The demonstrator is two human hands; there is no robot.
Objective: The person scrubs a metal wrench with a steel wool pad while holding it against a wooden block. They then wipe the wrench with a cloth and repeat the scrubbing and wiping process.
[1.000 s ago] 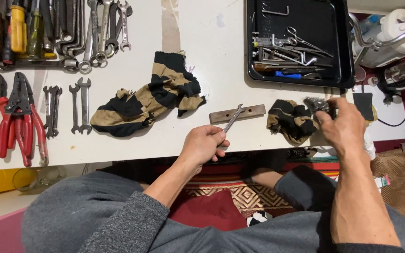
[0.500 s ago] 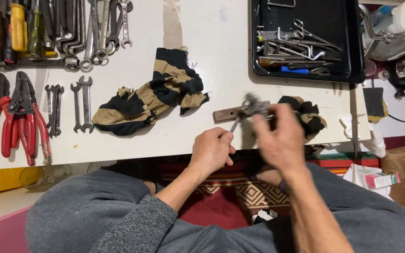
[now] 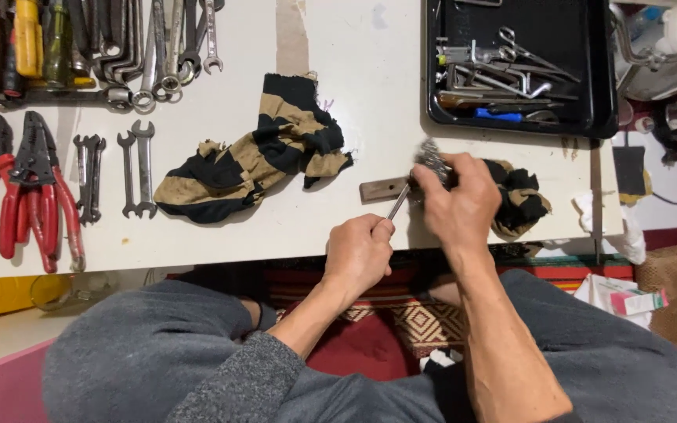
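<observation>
Near the lower middle of the frame the left hand (image 3: 360, 252) is closed in a fist around the end of a thin metal tool (image 3: 398, 200), a file or small blade by the look of it, whose shaft slants up and to the right onto a flat brown bar (image 3: 383, 189) lying on the white desk (image 3: 370, 86). Just to its right, the right hand (image 3: 464, 202) is curled with its fingertips pinching a wad of grey steel wool (image 3: 431, 157) and pressing it against the tool where it crosses the bar; what exactly lies under the fingers is hidden. A small striped rag (image 3: 523, 200) sits touching the right hand's far side, and a larger black-and-tan striped cloth (image 3: 256, 153) lies in the middle of the desk, well apart from the work. To do the rubbing well, it seems best to keep the tool's shaft pinned flat on the bar so it cannot roll, hold the fist steady, and stroke the wool along the metal rather than across the edge, keeping fingertips clear of any sharp side. Spanners (image 3: 136, 168) and red-handled pliers (image 3: 29, 192) rest at left, and a black tray (image 3: 601, 94) of instruments at upper right.
</observation>
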